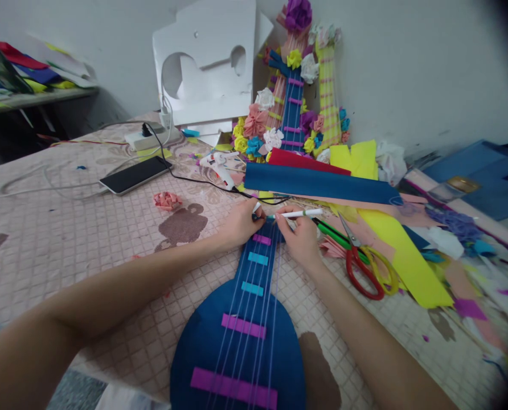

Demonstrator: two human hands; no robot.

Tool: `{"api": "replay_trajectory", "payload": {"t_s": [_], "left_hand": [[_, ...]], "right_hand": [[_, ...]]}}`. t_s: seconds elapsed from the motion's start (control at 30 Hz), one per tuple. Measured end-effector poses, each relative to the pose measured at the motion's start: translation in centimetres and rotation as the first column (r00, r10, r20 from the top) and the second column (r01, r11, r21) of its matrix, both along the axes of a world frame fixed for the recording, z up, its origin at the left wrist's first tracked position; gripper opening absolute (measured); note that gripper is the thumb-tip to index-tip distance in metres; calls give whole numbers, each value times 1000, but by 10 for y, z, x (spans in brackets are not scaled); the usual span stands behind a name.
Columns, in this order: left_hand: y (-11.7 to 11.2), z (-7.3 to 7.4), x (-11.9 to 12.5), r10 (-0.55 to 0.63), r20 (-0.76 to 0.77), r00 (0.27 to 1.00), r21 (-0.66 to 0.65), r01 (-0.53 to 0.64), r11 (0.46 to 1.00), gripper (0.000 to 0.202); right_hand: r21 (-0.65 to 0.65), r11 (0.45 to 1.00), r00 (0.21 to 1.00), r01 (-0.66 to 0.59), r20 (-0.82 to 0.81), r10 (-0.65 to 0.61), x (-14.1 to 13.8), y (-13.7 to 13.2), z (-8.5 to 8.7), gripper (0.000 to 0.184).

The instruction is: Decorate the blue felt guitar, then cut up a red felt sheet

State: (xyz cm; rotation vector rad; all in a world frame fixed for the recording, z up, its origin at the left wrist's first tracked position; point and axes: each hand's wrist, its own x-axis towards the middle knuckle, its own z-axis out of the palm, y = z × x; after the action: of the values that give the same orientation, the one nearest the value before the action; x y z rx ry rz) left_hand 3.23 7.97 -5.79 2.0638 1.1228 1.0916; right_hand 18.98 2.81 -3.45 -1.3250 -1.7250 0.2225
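A blue paper guitar (pixel 241 341) lies on the tabletop (pixel 87 228), its neck top between both hands. The left hand (pixel 241 225) pinches the neck's end, fingers together. The right hand (pixel 299 239) has its fingers clamped on a white pen (pixel 299 214). Red scissors (pixel 365 265) lie just right; open room lies left.

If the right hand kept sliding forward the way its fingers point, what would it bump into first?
Most likely the left hand: the right hand, holding a white pen, points up-left to the guitar neck, where the fingertips nearly meet. Beyond lies the blue felt strip; depth is unclear.
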Motion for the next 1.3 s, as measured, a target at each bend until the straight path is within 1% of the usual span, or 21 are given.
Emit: {"api": "replay_trajectory", "payload": {"t_s": [0.3, 0.47, 0.67, 0.83, 1.03, 1.3], "left_hand": [[0, 1, 0, -5, -10, 1000, -28, 4, 1000, 18], [0, 1, 0, -9, -4, 1000, -11, 9, 1000, 19], [0, 1, 0, -5, -7, 1000, -16, 5, 1000, 18], [0, 1, 0, -7, 1, 1000, -12, 7, 1000, 18], [0, 1, 0, 0, -13, 1000, -8, 0, 1000, 17], [1, -1, 0, -1, -5, 1000, 5, 1, 1000, 17]], "right_hand": [[24, 998, 998, -50, 30, 49, -2, 2, -1, 11], [26, 999, 999, -30, 32, 29, -2, 2, 0, 10], [16, 999, 999, -36, 18, 36, -1, 1, 1, 9], [8, 1000, 1000, -7, -2, 7, 0, 0, 0, 10], [-1, 1000, 1000, 8, 14, -8, 0, -1, 0, 11], [8, 1000, 1000, -14, -18, 15, 1, 1, 0, 12]]}}
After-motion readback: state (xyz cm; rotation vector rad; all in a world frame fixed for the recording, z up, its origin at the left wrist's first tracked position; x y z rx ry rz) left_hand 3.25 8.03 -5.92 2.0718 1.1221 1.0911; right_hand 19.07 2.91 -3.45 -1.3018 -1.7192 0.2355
